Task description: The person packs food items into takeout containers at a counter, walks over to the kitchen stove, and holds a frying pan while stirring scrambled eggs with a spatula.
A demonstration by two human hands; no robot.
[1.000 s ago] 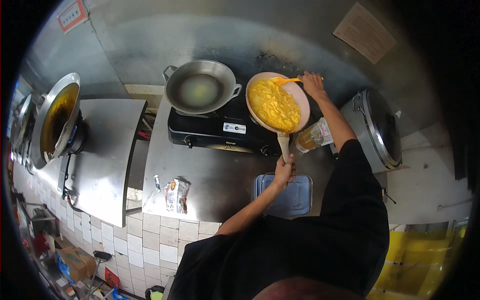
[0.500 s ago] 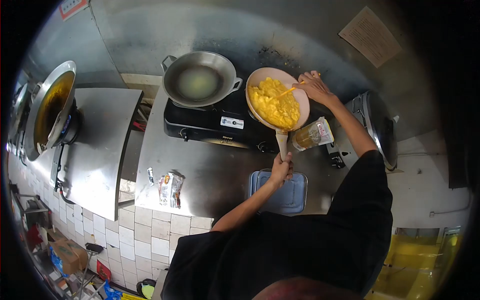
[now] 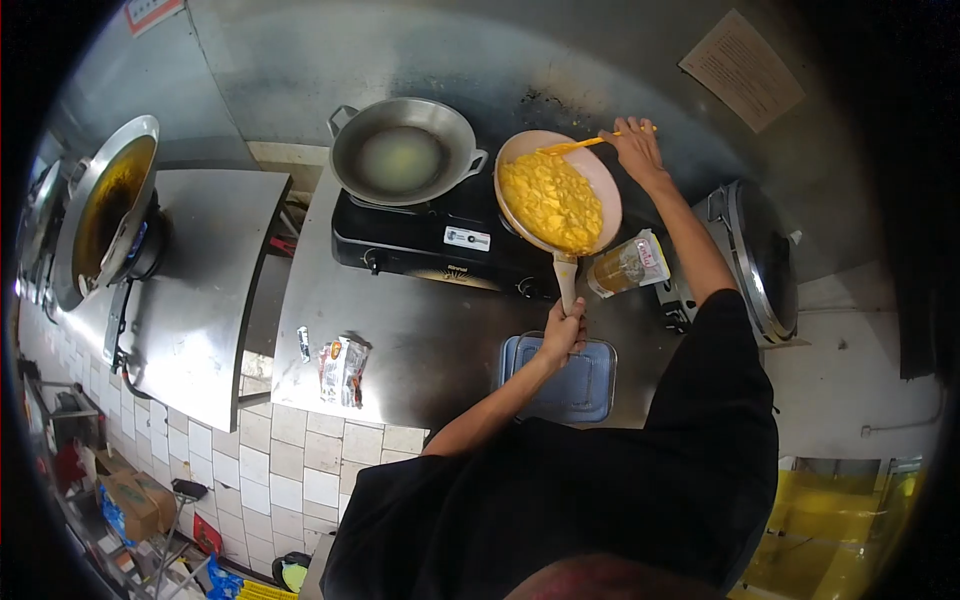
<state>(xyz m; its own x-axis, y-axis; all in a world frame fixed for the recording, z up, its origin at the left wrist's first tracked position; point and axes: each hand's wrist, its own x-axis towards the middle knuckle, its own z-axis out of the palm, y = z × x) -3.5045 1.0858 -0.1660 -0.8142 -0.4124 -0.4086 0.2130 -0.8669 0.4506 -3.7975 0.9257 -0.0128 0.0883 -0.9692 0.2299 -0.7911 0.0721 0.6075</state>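
Over the gas stove (image 3: 415, 255), the left hand (image 3: 564, 333) grips the frying pan (image 3: 600, 182), the right hand (image 3: 636, 150) an orange spatula (image 3: 578, 146): steady the handle (image 3: 566, 282), sweep gently beneath the scrambled eggs (image 3: 552, 202).

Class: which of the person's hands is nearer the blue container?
Left. The left hand grips the pan handle near the far edge of the blue container; the right hand holds the spatula farther off, toward the wall.
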